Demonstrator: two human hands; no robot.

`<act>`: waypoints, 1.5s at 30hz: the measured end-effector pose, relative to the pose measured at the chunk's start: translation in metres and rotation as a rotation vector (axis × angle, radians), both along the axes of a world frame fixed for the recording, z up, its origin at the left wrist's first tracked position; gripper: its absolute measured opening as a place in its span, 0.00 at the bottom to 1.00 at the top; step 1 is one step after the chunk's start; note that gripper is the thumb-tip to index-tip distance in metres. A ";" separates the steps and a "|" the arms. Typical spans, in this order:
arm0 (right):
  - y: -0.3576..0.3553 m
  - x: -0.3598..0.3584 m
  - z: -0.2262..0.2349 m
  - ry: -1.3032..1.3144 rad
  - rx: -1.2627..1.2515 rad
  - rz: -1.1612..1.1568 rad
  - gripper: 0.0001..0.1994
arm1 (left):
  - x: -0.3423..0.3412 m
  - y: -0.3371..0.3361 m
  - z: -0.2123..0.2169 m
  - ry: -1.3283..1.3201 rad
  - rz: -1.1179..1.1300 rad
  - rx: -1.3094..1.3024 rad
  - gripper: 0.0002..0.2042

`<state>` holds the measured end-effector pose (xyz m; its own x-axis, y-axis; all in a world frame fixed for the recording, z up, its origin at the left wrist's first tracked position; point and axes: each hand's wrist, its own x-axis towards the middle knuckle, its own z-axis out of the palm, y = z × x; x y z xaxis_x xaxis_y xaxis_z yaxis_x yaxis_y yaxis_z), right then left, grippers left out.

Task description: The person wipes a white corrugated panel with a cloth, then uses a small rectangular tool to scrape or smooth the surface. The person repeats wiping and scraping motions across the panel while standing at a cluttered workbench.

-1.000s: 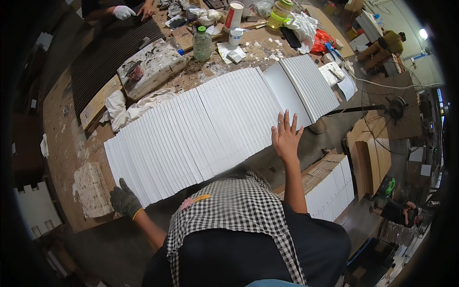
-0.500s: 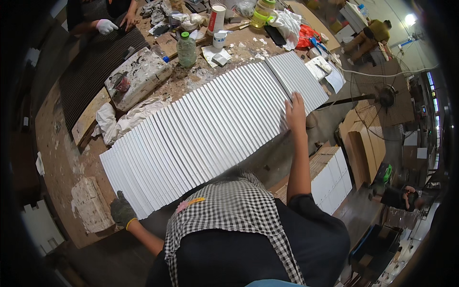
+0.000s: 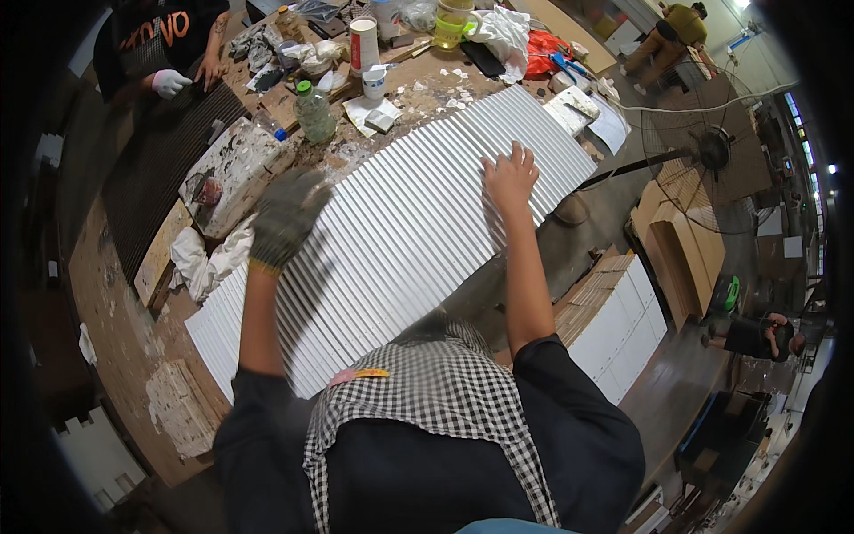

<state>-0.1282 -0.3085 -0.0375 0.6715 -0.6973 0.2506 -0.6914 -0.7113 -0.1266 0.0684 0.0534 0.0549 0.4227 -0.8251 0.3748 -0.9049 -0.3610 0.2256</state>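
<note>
A long row of white slats (image 3: 400,205) lies side by side on the worktable, slanting from lower left to upper right. My left hand (image 3: 289,221), in a dark grey glove with a yellow cuff, hovers or rests at their far edge; motion smears its fingers, so I cannot tell their grip. Toward the right end my bare right hand (image 3: 511,182) lies over the slats, fingers stretched and apart. It holds nothing that I can see.
Beyond the slats are a paint-spattered block (image 3: 233,173), a green-capped bottle (image 3: 314,114), a white cup (image 3: 374,84) and white cloth (image 3: 503,37). Dark slats (image 3: 160,191) lie at the left, near a co-worker's gloved hand (image 3: 170,84). A large fan (image 3: 712,148) stands right, above stacked panels (image 3: 614,329).
My left hand has left the slats' near left corner and swung up to their far edge. My right hand has shifted left along the slats, and the dark gap near it no longer shows.
</note>
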 end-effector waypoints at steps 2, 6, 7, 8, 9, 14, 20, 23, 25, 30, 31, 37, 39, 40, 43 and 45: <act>-0.009 -0.025 0.001 -0.282 0.076 0.030 0.22 | 0.015 -0.072 -0.006 0.351 -0.019 0.087 0.25; 0.023 -0.085 -0.001 -0.867 0.109 -0.222 0.25 | 0.041 -0.149 -0.011 0.506 -0.194 0.422 0.41; 0.037 -0.100 -0.004 -0.879 0.111 -0.308 0.28 | 0.053 -0.160 -0.020 0.514 -0.185 0.472 0.42; 0.047 -0.111 -0.020 -0.979 0.213 -0.410 0.29 | 0.068 -0.180 -0.045 0.525 -0.188 0.517 0.43; 0.051 -0.120 -0.042 -1.124 0.420 -0.440 0.30 | 0.079 -0.198 -0.068 0.535 -0.199 0.567 0.43; 0.056 -0.129 -0.120 -1.529 1.066 -0.391 0.36 | 0.078 -0.270 -0.106 0.491 -0.538 0.699 0.25; 0.086 -0.082 -0.070 -1.593 1.120 -0.374 0.31 | 0.072 -0.263 -0.116 1.488 -0.121 0.418 0.23; 0.102 -0.072 -0.048 -1.664 1.254 -0.422 0.33 | 0.076 -0.250 -0.120 1.385 -0.149 0.416 0.23; 0.111 -0.072 -0.040 -1.676 1.335 -0.444 0.35 | 0.079 -0.248 -0.124 1.349 -0.165 0.421 0.23; 0.125 -0.082 -0.032 -1.590 1.325 -0.499 0.37 | 0.080 -0.239 -0.135 1.272 -0.267 0.490 0.24; 0.124 -0.083 -0.029 -1.553 1.301 -0.527 0.36 | 0.083 -0.240 -0.137 1.203 -0.317 0.522 0.24; 0.066 -0.112 -0.122 -1.376 0.925 -0.520 0.33 | 0.066 -0.282 -0.097 0.507 -0.424 0.821 0.22; 0.075 -0.115 -0.099 -1.515 1.182 -0.434 0.32 | 0.050 -0.274 -0.062 1.295 -0.004 0.730 0.23; 0.069 -0.122 -0.127 -1.428 1.026 -0.429 0.36 | 0.067 -0.271 -0.089 1.202 -0.111 0.557 0.25; 0.092 -0.106 -0.101 -1.566 1.125 -0.376 0.34 | 0.084 -0.265 -0.136 1.234 -0.109 0.282 0.29; 0.097 -0.100 -0.086 -1.567 1.179 -0.413 0.34 | 0.067 -0.271 -0.122 1.322 -0.087 0.370 0.27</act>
